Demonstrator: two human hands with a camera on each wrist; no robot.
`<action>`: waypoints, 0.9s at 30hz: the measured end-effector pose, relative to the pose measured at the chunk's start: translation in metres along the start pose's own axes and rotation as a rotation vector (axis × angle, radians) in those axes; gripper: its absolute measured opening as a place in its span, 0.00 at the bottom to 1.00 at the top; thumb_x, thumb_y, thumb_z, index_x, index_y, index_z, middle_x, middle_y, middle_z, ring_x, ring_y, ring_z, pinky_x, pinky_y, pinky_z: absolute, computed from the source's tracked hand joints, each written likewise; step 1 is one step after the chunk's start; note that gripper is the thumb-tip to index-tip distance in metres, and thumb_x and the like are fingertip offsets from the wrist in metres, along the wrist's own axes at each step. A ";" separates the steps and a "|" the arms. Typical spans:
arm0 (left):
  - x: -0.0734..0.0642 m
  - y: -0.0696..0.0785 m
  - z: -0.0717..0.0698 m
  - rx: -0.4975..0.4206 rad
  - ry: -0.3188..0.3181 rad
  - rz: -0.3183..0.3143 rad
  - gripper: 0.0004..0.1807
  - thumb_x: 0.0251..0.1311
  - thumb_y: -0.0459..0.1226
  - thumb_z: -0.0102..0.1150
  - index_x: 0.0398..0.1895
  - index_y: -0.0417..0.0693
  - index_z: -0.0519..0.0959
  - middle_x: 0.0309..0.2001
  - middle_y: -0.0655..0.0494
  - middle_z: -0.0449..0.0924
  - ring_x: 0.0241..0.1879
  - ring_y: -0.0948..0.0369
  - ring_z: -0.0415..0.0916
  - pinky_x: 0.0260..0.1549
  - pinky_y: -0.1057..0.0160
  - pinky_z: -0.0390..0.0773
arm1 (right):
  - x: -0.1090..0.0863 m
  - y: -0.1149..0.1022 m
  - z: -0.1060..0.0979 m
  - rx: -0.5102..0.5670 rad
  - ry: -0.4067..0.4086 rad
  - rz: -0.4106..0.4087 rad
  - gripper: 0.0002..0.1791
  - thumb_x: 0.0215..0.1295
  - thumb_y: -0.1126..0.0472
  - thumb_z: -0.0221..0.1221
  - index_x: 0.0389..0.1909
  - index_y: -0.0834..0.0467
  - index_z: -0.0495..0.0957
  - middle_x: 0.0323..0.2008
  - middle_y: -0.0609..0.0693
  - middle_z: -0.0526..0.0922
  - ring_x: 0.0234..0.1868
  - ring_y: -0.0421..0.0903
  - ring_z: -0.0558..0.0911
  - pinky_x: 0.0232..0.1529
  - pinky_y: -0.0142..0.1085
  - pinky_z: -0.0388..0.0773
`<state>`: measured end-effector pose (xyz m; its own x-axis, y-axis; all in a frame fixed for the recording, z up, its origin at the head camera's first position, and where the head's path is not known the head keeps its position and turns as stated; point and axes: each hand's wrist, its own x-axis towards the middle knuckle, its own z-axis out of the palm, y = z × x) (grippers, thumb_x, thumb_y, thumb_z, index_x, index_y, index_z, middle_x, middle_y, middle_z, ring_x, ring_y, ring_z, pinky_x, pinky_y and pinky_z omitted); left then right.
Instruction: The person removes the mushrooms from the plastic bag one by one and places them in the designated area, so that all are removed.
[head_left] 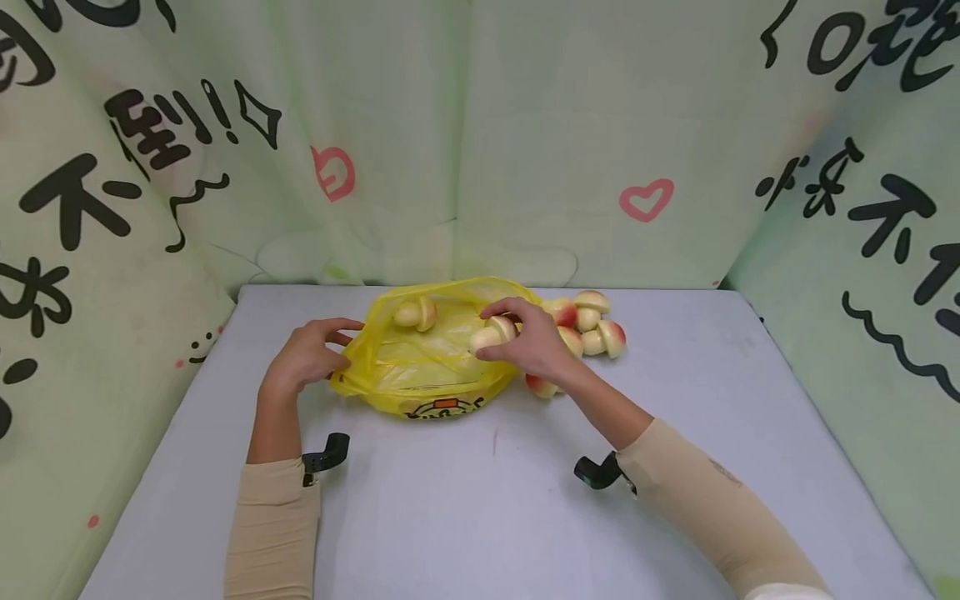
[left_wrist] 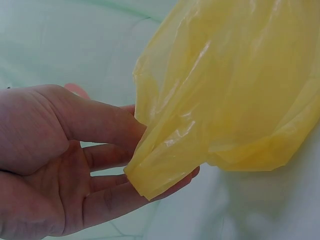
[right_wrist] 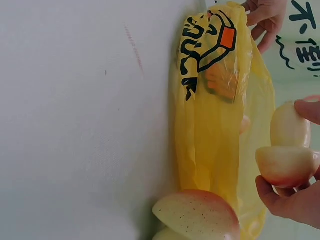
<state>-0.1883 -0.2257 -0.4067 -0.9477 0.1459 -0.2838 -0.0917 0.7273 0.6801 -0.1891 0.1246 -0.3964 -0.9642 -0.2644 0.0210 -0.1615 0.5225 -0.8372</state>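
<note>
A yellow plastic bag [head_left: 390, 385] lies on the table with its mouth spread toward me. My left hand [head_left: 303, 360] pinches the bag's left edge; in the left wrist view the thumb and fingers [left_wrist: 117, 192] close on a gathered corner. Over the bag's right side, my right hand [head_left: 536, 337] holds a toy mushroom [head_left: 489, 335] with a pale stem and a cap reddish on top. Its thumb is on the stem and its fingers are at the cap, as the right wrist view shows. Another mushroom [head_left: 415, 313] is inside the bag.
Several more red-and-cream mushrooms [head_left: 602, 338] are clustered on the table right of the bag, partly behind my right hand. The white table [head_left: 450, 517] is bordered by pale green curtains [head_left: 525, 150] with black lettering at the back and sides.
</note>
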 end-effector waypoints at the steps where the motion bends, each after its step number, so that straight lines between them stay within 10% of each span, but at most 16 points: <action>1: 0.000 0.000 0.000 0.001 0.000 0.000 0.36 0.59 0.29 0.57 0.75 0.48 0.71 0.68 0.34 0.75 0.50 0.46 0.78 0.39 0.62 0.80 | -0.001 0.002 -0.002 0.005 0.004 -0.002 0.28 0.51 0.56 0.79 0.55 0.51 0.82 0.60 0.50 0.80 0.57 0.52 0.77 0.61 0.46 0.76; 27: 0.000 0.000 0.000 0.003 -0.003 -0.001 0.37 0.59 0.29 0.58 0.75 0.48 0.71 0.68 0.33 0.74 0.51 0.45 0.78 0.39 0.62 0.80 | -0.034 0.026 -0.048 0.024 0.086 0.065 0.29 0.55 0.58 0.77 0.59 0.57 0.81 0.60 0.51 0.80 0.52 0.53 0.80 0.50 0.39 0.80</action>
<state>-0.1881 -0.2256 -0.4062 -0.9467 0.1472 -0.2864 -0.0915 0.7298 0.6776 -0.1704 0.1863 -0.3924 -0.9872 -0.1593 0.0121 -0.0938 0.5164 -0.8512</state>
